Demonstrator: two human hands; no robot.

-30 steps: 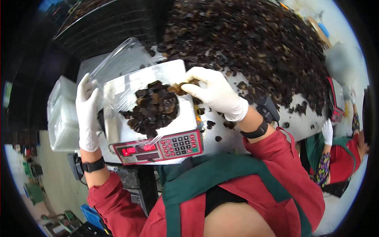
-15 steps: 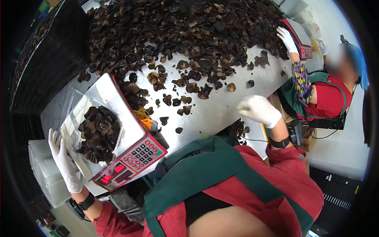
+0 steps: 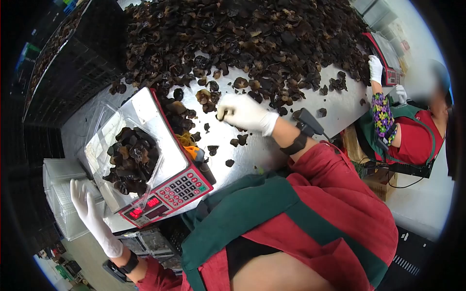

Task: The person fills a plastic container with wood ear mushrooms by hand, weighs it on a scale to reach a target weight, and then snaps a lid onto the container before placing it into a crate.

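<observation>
A clear plastic container with a heap of dark wood-ear-like pieces point(image 3: 133, 157) rests on a red and silver scale point(image 3: 167, 167) with lit red digits. My left hand point(image 3: 91, 213), white-gloved, has its fingers spread beside the scale's left edge, near the stacked clear trays, and holds nothing. Over the metal table point(image 3: 262, 150), right of the scale, my right hand point(image 3: 245, 112) is gloved too, its fingers curled together around a small dark piece above the scattered pieces.
A large pile of dark pieces point(image 3: 252, 43) covers the back of the table. Black crates point(image 3: 73, 72) stand at the left, and clear trays point(image 3: 73, 199) are stacked below them. At the right, a co-worker point(image 3: 412, 126) has gloved hands by a second scale point(image 3: 388, 58).
My right hand has moved left from the table's near right edge to the scattered pieces. The view has shifted slightly, and my left hand stays beside the scale.
</observation>
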